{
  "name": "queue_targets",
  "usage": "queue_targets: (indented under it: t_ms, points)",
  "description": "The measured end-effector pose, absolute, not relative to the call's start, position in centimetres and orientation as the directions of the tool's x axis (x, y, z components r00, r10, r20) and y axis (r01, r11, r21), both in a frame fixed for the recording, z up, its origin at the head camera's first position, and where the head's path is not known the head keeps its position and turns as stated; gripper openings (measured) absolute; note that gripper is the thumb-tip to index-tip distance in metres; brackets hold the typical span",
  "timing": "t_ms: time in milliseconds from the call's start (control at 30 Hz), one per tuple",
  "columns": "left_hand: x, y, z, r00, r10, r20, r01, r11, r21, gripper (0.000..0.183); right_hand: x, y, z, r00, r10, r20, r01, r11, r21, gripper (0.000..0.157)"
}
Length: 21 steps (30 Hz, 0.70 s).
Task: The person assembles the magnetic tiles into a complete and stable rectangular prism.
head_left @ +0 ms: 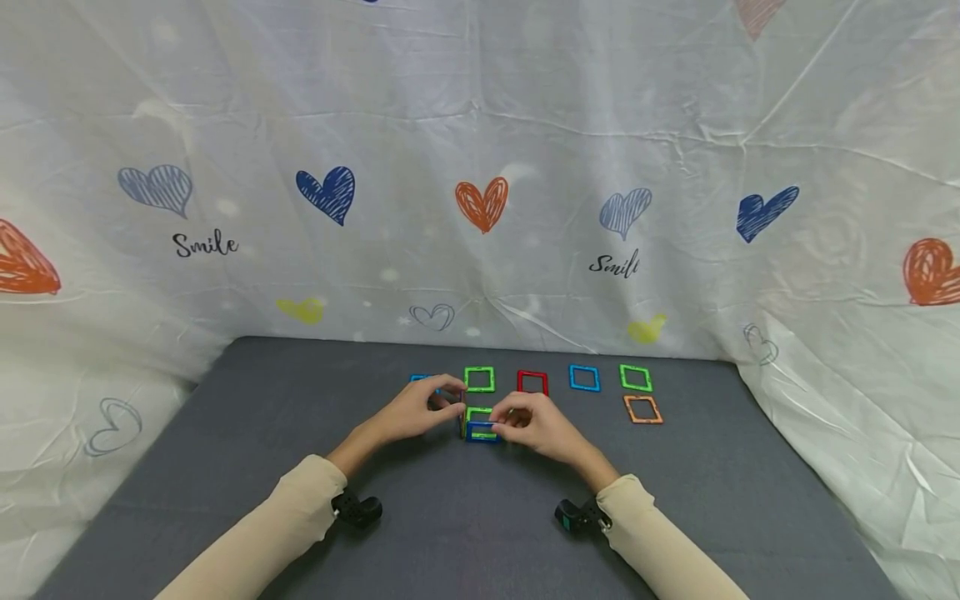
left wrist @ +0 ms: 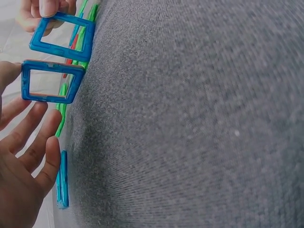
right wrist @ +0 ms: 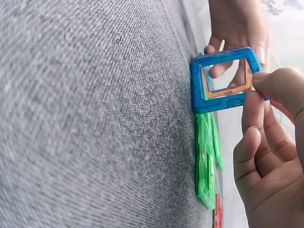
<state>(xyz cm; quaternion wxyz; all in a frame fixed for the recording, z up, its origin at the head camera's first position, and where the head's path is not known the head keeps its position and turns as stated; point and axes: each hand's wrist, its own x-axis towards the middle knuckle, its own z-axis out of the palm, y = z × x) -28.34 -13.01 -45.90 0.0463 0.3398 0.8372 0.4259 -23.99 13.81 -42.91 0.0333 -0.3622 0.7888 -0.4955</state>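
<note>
My left hand (head_left: 427, 408) pinches an upright blue square magnetic tile (left wrist: 52, 99) between thumb and fingers. An orange square tile (right wrist: 230, 91) stands against that tile's other face. With thumb and fingertips my right hand (head_left: 538, 427) holds another blue square tile (right wrist: 223, 103) by its upper edge, tilted up close beside the left hand's tiles. A green square tile (head_left: 480, 410) lies between the hands, partly behind the right hand's tile. All these tiles are open frames.
On the grey tabletop (head_left: 450, 533), further back, lie a blue tile (head_left: 422, 377) partly behind the left hand, a green tile (head_left: 479, 368), a red tile (head_left: 532, 373) and another blue tile (head_left: 585, 388). At the right are a green tile (head_left: 636, 387) and an orange tile (head_left: 643, 420).
</note>
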Motion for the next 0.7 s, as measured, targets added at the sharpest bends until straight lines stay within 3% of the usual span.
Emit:
queue_targets:
  t_ms: [700]
  points:
    - [-28.31,-12.58,-45.81,-0.773,0.598,0.213,0.524,0.411,0.746,0.039,-23.79,13.41,-42.81,-0.747,-0.582,0.323,-0.543,0.251,-0.802,0.011]
